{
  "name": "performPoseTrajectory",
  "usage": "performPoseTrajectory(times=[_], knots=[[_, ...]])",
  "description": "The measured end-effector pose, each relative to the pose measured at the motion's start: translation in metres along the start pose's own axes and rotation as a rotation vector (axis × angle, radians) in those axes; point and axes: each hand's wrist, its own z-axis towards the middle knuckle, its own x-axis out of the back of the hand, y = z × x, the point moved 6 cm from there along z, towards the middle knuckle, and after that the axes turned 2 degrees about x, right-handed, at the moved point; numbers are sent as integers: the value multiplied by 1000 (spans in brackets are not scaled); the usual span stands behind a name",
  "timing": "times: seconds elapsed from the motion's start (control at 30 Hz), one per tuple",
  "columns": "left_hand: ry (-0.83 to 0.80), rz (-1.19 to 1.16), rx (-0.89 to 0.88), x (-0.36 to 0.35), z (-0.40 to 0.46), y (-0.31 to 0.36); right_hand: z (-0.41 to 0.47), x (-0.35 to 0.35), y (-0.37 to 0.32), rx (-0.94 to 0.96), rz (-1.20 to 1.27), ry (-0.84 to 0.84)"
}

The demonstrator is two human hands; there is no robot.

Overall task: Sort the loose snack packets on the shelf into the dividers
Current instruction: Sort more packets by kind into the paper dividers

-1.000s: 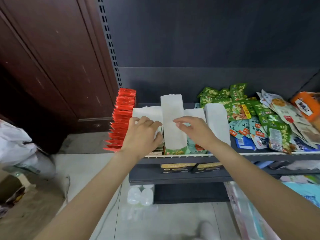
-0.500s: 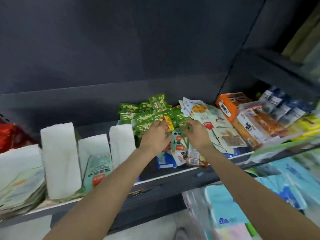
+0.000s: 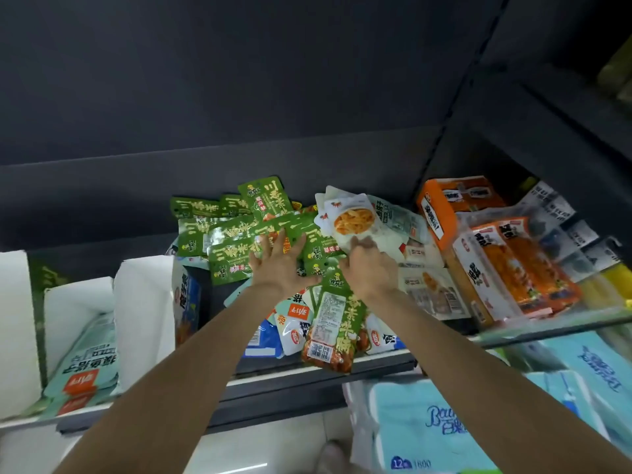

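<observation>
A heap of loose snack packets lies on the dark shelf. Green packets spread across its back, white packets with an orange picture sit to their right, and pale teal packets lie near the front edge. My left hand rests flat on the green packets with fingers spread. My right hand presses on the pile and its fingers curl at the edge of a white packet. A long green packet lies between my wrists. White dividers stand at the left with teal packets between them.
Orange boxed snacks in clear wrap fill the shelf to the right. Grey and yellow packs stand further right. Tissue packs are stacked below the shelf. A dark back panel rises behind everything.
The view has swung right from the dividers to the loose pile and come closer. Both hands moved from the dividers onto the green and white packets.
</observation>
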Motion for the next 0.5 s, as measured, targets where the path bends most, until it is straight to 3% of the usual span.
performPoseTrajectory(times=[0.07, 0.13, 0.17, 0.27, 0.37, 0.43, 0.5], knots=[[172, -88, -39, 14, -6, 7, -6, 12, -5, 108, -5, 82], [336, -364, -76, 34, -18, 15, -11, 24, -7, 187, 48, 134], [340, -570, -65, 43, -24, 18, -15, 31, -8, 227, 100, 157], [136, -1166, 62, 55, -35, 26, -32, 52, -18, 402, 273, 257], [175, -1343, 135, 62, -39, 14, -42, 55, -33, 550, 401, 225], [290, -1408, 240, 62, -45, -8, -43, 53, -42, 464, 629, 129], [353, -1542, 288, 63, -58, -26, -41, 48, -47, 236, 854, 32]])
